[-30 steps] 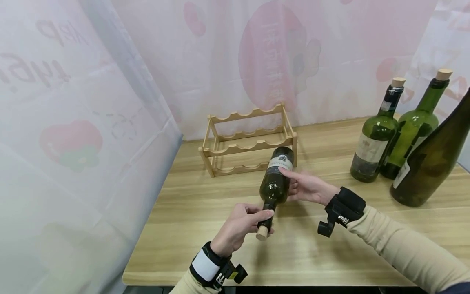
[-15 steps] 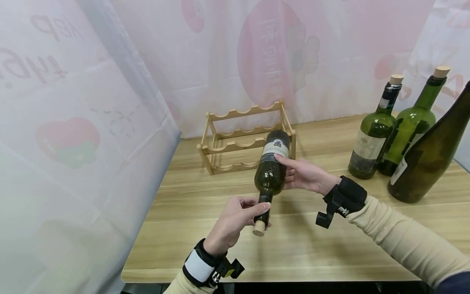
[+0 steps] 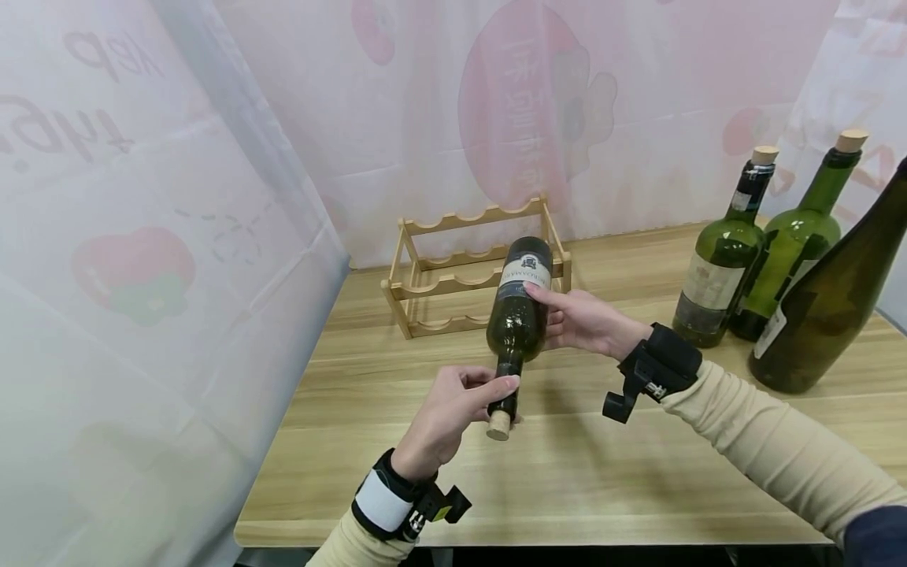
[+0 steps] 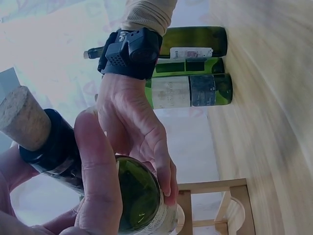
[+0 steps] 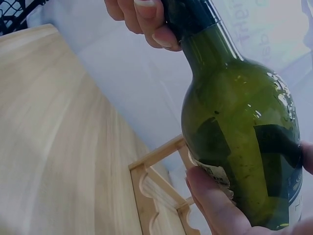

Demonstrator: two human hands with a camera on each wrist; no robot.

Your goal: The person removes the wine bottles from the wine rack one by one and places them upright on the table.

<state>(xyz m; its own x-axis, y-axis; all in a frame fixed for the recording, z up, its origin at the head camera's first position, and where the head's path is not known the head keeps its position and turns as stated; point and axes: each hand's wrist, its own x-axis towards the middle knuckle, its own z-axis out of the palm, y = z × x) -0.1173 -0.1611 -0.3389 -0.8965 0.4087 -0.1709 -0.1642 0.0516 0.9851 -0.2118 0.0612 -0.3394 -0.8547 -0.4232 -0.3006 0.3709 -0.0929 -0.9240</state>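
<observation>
A dark green wine bottle (image 3: 515, 323) with a pale label and a cork (image 3: 499, 426) is held above the table, its base toward the rack and its neck toward the person. My left hand (image 3: 453, 409) pinches the neck just behind the cork. Around the body, my right hand (image 3: 584, 319) grips with the thumb over the label. The wooden wine rack (image 3: 453, 285) stands behind the bottle, which hides part of its right side. In the right wrist view the green glass (image 5: 234, 122) fills the right half, fingers on both neck and body.
Several things stand at the right of the wooden table (image 3: 340, 472): a labelled green bottle (image 3: 716, 276), a second green bottle (image 3: 801, 236) behind it, and a brown-green bottle (image 3: 825, 307). A printed white curtain (image 3: 397, 142) borders the back and left.
Both hands have carried the bottle up in the view and slightly left, its base now in front of the rack's upper tier. The standing bottles and rack stay in place.
</observation>
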